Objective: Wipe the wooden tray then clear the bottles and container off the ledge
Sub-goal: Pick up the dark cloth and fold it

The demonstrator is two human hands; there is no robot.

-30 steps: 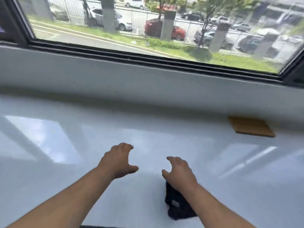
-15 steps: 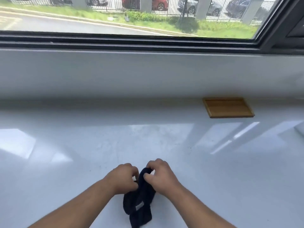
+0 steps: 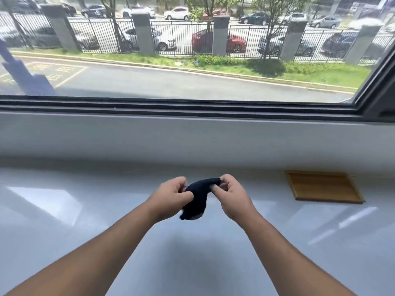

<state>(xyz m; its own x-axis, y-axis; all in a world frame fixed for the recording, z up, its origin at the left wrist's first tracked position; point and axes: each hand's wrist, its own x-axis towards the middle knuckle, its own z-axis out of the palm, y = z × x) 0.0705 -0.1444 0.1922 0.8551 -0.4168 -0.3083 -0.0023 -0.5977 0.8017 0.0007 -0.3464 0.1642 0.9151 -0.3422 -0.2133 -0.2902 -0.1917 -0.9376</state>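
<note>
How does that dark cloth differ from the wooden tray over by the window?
The dark cloth is navy, soft and bunched; the wooden tray is light brown, stiff and rectangular. The cloth is pinched between the left hand and right hand, lifted above the white ledge; the tray lies flat on it at the right, untouched. In this view the cloth looks smaller than the tray.

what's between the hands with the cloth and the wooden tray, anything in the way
Nothing visible. Both hands, left and right, hold the dark cloth up off the white ledge. The wooden tray lies empty to their right by the wall, with only bare ledge surface between.
</note>
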